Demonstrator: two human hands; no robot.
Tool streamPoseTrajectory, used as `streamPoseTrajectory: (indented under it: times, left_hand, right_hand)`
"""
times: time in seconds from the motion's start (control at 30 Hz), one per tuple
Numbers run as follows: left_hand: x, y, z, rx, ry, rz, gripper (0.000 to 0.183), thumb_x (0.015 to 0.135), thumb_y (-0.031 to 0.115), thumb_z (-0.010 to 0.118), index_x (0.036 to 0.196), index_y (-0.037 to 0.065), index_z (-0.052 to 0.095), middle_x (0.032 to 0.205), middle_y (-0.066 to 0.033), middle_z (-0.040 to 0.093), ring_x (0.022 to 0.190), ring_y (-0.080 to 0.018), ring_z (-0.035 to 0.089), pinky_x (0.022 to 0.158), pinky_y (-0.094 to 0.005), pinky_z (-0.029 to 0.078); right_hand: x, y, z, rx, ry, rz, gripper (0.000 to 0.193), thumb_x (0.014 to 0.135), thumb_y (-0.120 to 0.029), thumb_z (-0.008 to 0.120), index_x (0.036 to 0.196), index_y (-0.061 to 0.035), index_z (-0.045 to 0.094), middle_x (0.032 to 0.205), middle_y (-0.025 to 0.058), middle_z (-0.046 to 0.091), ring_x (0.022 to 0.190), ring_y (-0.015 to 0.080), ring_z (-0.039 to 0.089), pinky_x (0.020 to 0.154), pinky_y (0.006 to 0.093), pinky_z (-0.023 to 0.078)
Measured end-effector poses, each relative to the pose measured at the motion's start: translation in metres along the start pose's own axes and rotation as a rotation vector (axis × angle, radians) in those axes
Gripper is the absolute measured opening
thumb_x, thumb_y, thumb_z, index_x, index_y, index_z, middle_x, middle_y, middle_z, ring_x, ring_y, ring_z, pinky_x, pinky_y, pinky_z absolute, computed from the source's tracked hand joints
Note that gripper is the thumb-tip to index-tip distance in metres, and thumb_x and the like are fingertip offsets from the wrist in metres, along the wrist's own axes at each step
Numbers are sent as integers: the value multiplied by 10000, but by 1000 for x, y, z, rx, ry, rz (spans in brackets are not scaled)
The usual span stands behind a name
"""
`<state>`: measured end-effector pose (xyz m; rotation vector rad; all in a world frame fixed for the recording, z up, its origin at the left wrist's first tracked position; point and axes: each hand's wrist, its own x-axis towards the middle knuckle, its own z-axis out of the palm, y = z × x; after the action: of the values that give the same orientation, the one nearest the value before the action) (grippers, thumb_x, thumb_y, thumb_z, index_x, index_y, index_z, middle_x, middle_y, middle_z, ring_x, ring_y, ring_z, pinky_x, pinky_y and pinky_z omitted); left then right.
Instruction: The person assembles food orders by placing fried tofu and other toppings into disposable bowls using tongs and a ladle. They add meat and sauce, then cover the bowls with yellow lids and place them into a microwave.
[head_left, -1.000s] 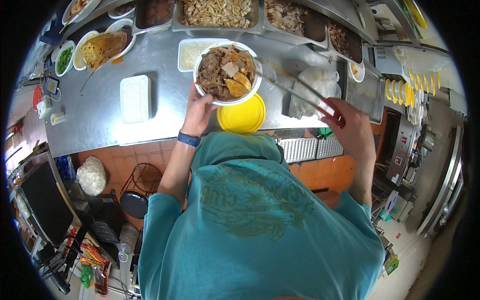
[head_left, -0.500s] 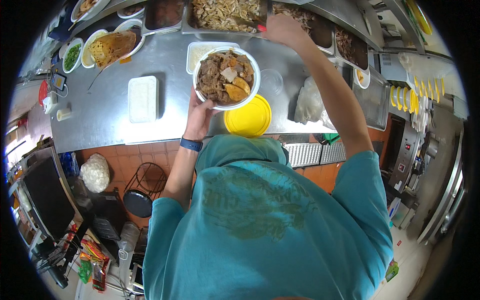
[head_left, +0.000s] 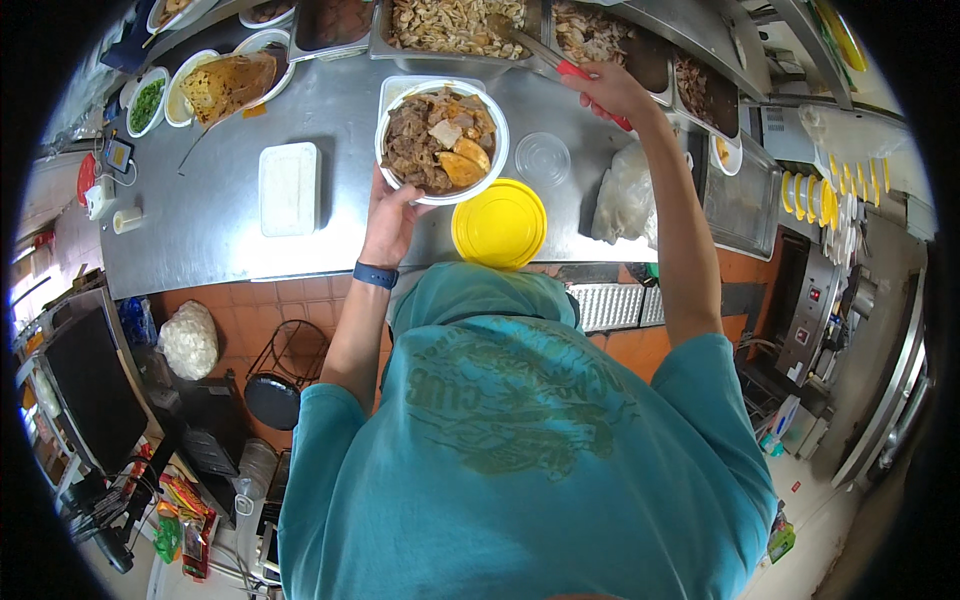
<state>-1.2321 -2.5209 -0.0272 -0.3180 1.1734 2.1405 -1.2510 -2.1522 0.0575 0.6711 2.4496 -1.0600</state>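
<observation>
Your left hand [head_left: 391,218] grasped the bowl [head_left: 502,142]. Your right hand [head_left: 617,90], nearer the food pan [head_left: 450,60], grasped tongs [head_left: 544,52] pointing forward-left into it.

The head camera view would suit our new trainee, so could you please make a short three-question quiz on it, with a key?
1. Fill in the blank: the white bowl of food is held by the person's ____ hand.
2. True or false: the yellow lid is covering that bowl.
3. Multiple choice: what colour is the handle of the utensil in the right hand?
A. Blue
B. Red
C. Green

Key:
1. Left; the left hand holds it, thumb at the rim.
2. False; the lid lies on the counter, and the bowl is uncovered.
3. B, red.
</observation>
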Motion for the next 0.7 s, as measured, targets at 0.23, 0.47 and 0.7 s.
streamPoseTrajectory:
  times: [0.23, 0.47, 0.7]
  left_hand:
    - [2, 2, -1, 13, -28, 12, 697, 827, -70, 523, 1469, 86, 303, 1331, -151, 532, 1137, -278, 609, 856, -393, 596]
    - [3, 0, -2, -30, -44, 0, 738, 814, -105, 496, 1485, 113, 280, 1362, -151, 498, 1175, -288, 592, 886, -402, 607]
    - [1, -1, 0, -10, -23, 5, 710, 823, -55, 520, 1479, 115, 307, 1342, -125, 532, 1161, -263, 586, 902, -417, 563]
  right_hand:
    - [-78, -16, -4, 137, 37, -32, 370, 931, -351, 673, 1160, -61, 672, 697, -3, 595, 508, 54, 498, 463, 220, 404]
    - [-202, -20, 28, -97, 147, -29, 453, 877, -278, 751, 1258, -60, 642, 883, 94, 703, 744, 171, 672, 676, 305, 538]
    - [-221, -15, 57, -188, 215, -174, 424, 836, -253, 783, 1178, -47, 641, 952, 152, 721, 798, 232, 701, 726, 342, 538]
